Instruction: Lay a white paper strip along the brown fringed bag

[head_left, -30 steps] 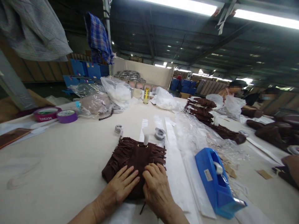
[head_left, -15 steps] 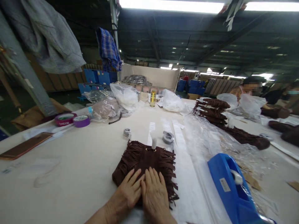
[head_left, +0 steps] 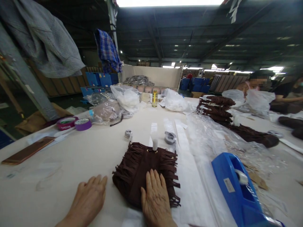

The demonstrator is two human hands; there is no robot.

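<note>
A dark brown fringed pouch [head_left: 138,175] lies flat on the white table, its fringe spread at both sides. Small gold eyelets and a white tab [head_left: 155,145] show at its top edge. My right hand [head_left: 156,197] rests flat on the lower right of the pouch, fingers stretched out. On the table to the left of the pouch is my left hand [head_left: 88,197], apart from it, its fingers slightly bent and nothing visible in them. Two grey wrapped coils, one at the left [head_left: 128,134] and one at the right [head_left: 170,137], sit just beyond the pouch.
A blue tape dispenser [head_left: 236,189] stands at the right, near clear plastic bags [head_left: 213,135] and stacked brown fringed pieces [head_left: 214,108]. Purple tape rolls [head_left: 82,124] and a phone [head_left: 28,150] lie left. A yellow-labelled bottle [head_left: 154,99] stands farther back. Other people sit at the far right.
My left hand has lifted off the pouch and moved left to the bare table beside it. My right hand stays on the pouch. The view has shifted slightly.
</note>
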